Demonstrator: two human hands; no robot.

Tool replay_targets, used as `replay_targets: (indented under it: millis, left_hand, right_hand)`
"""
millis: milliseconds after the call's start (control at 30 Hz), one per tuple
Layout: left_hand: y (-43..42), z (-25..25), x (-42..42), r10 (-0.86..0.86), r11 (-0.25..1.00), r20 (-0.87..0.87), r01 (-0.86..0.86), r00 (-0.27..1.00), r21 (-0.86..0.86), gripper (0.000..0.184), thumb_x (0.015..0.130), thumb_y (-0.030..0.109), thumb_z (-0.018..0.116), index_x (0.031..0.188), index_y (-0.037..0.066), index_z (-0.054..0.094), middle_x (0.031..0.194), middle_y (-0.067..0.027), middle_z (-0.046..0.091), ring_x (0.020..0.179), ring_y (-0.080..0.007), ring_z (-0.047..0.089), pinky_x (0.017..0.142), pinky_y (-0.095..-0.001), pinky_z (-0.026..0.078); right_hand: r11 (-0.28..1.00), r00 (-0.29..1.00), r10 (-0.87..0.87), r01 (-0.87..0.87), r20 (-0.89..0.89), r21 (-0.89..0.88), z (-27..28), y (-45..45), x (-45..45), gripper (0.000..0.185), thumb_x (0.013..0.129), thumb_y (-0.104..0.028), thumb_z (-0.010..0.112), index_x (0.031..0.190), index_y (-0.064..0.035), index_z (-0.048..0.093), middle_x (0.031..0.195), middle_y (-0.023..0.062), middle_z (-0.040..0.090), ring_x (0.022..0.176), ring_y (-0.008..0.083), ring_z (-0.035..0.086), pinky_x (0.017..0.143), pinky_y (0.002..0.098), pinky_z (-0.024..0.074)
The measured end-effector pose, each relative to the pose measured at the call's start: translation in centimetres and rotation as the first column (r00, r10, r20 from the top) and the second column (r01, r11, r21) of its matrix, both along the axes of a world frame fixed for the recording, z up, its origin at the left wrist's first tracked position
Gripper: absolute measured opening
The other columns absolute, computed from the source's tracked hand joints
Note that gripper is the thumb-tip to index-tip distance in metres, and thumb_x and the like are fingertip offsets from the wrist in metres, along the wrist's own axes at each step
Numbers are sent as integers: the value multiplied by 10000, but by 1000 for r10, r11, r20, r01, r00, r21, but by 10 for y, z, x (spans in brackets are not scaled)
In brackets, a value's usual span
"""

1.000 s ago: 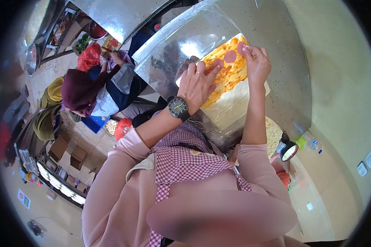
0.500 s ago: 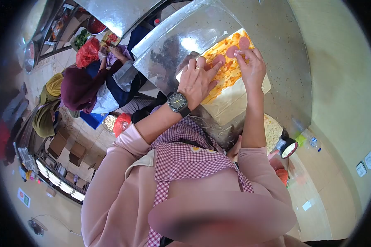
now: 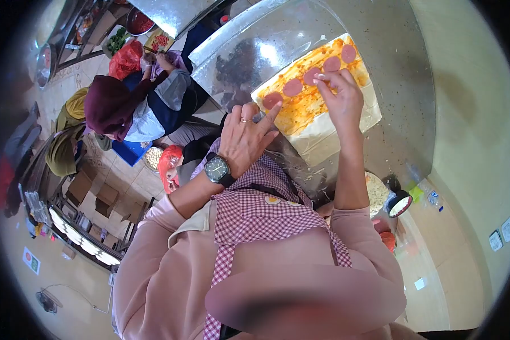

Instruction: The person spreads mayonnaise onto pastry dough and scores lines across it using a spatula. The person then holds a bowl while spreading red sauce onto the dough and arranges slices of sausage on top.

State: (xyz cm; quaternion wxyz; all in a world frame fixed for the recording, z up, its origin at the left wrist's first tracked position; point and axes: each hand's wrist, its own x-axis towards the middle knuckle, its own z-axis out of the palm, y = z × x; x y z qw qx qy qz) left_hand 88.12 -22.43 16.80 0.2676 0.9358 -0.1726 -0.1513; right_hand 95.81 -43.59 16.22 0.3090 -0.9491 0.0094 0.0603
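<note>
A pale dough sheet (image 3: 311, 144) lies on the metal table, its far half smeared with orange-yellow sauce (image 3: 300, 113). Several round pink meat slices (image 3: 292, 87) form a slanting row on the sauce. With its index finger stretched out, my left hand (image 3: 245, 136) touches the leftmost slice (image 3: 272, 101); its other fingers are apart. My right hand (image 3: 343, 102) is over the row near the middle slices, thumb and fingers pinched together. Something small and whitish shows at those fingertips, too small to name.
Clear plastic sheeting (image 3: 221, 51) covers part of the metal table (image 3: 402, 85). To the left, a co-worker (image 3: 113, 105) handles chopped red pieces on a board (image 3: 160, 41). A bowl of pale shreds (image 3: 375, 192) and a round green-rimmed container (image 3: 400, 204) stand at the right.
My left hand has moved left and toward me along the row, and a slice now lies under its index finger at the left end. My right hand stays pinched, slightly lower.
</note>
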Motion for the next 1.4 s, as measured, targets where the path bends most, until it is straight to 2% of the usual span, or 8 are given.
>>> replay_targets:
  millis: [100,233,400,733,900,1167,1300,1400]
  left_hand:
    - [1,-5,-5,4,1000,17,-4,1000,30,629,750,276,640,1322,203,390,965,-97,447,844,-227,426,721,-316,389]
    - [6,-8,-9,13,998,10,-14,1000,60,683,758,319,633,1362,227,327,965,-100,433,843,-231,421,737,-321,388]
    - [8,-14,-14,14,998,-11,-13,1000,64,695,760,343,628,1370,232,316,958,-101,419,837,-237,416,745,-323,390]
    - [5,-20,-20,20,999,6,-20,1000,25,700,765,353,618,1371,189,309,966,-97,423,856,-235,422,750,-329,391]
    - [1,-15,-21,28,1000,0,-28,1000,0,694,763,343,622,1366,172,324,963,-112,429,873,-253,433,773,-345,394]
    - [11,31,-5,-50,998,187,58,981,-36,534,766,304,617,1251,137,469,1019,-129,483,935,-290,454,793,-391,378]
    - [25,43,7,-58,995,311,81,949,-63,221,781,242,623,953,103,628,1075,-123,511,994,-310,464,842,-412,364]
    - [33,44,30,-112,982,300,152,947,-112,135,803,193,607,904,113,647,1075,-116,501,1009,-310,458,858,-413,360]
  right_hand:
    - [995,988,51,-39,142,-87,-11,5,-7,87,714,-165,678,781,-119,647,750,36,556,690,213,569,606,320,456]
    - [999,996,20,-17,85,-34,-8,14,-11,81,709,-160,680,762,-113,640,735,32,545,687,214,567,594,318,456]
    - [982,980,181,-175,84,-69,-10,27,-23,85,715,-136,682,777,-88,646,723,39,547,629,191,553,553,302,436]
    - [992,984,127,-123,128,-38,-16,24,-28,78,701,-155,685,747,-111,640,707,25,527,656,203,552,574,319,444]
    - [989,976,-24,56,218,-139,-18,10,-19,90,724,-126,680,803,-92,655,713,41,552,622,163,544,542,291,429]
    - [952,919,-304,296,252,73,22,-21,-52,80,753,-179,653,768,-100,652,727,47,551,626,198,548,565,315,435]
    - [802,777,-573,597,262,-16,30,-81,-125,163,771,-230,621,703,-81,624,723,69,546,649,221,551,581,344,436]
    - [564,563,-793,823,231,-71,34,-96,-196,147,752,-232,624,704,-93,622,706,65,533,661,234,549,605,356,443]
